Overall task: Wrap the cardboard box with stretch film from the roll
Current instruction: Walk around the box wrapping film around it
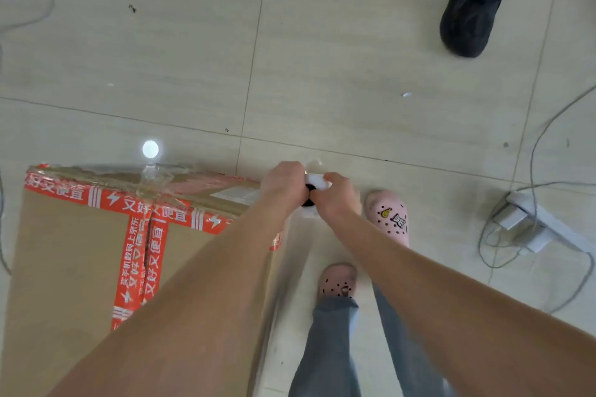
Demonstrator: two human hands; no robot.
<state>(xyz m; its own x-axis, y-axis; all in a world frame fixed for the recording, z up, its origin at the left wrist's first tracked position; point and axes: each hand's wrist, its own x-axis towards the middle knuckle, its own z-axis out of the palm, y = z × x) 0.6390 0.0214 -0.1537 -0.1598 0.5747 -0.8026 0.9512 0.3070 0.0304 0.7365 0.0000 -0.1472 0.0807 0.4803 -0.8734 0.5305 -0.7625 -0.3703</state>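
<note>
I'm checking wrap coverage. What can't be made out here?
Head view:
- stretch film roll: mostly hidden under the left hand and right hand; film left unknown.
- cardboard box: near end cut off by the bottom edge, part behind the left forearm.
- stretched film: transparent, blurred; edges unclear.

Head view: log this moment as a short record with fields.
box: cardboard box on the tiled floor, at left, sealed with red printed tape
roll: stretch film roll seen end-on, just past the box's far right corner
hands: left hand and right hand both grip the roll
film: clear film crumpled on the box's far top edge; more runs along its right side
nearby: pink clogs, black shoe, power strip, cables
</note>
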